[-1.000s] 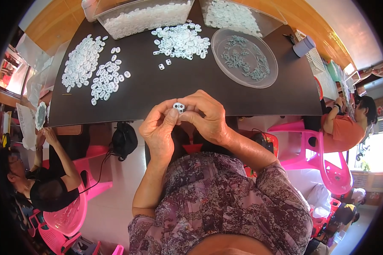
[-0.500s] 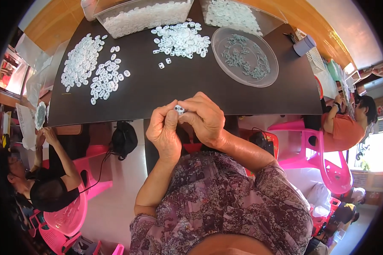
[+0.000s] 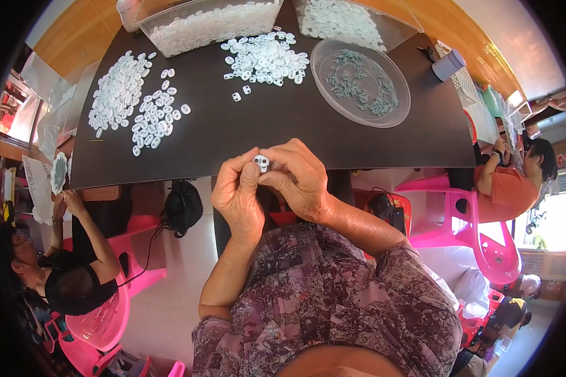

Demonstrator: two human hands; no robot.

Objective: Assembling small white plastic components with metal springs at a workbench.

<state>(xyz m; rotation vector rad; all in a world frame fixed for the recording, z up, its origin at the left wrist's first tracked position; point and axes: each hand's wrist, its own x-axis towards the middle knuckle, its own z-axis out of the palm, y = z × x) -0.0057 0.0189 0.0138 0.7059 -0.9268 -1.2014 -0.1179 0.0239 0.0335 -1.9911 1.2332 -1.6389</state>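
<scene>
A small white plastic piece with dark holes (image 3: 261, 163) is pinched between the fingertips of both hands, in front of the table's near edge. My left hand (image 3: 239, 195) grips it with thumb and forefinger. From the other side my right hand (image 3: 300, 179) closes on it, thumb below and curled fingers above. Beyond my hands, a pile of small white pieces with holes (image 3: 267, 60) lies on the dark table (image 3: 233, 132), two of them apart from it. To the right is a round clear tray (image 3: 396, 116) with small grey-green pieces (image 3: 358, 81).
On the left lie two groups of white oval pieces (image 3: 116, 91). Clear bins of white parts (image 3: 210, 28) stand along the far side. A grey cup (image 3: 448, 65) is at the far right. People sit at both sides, near pink chairs (image 3: 446, 220).
Both hands have shifted slightly left. The white piece has turned and shows more of its holed face between my fingertips.
</scene>
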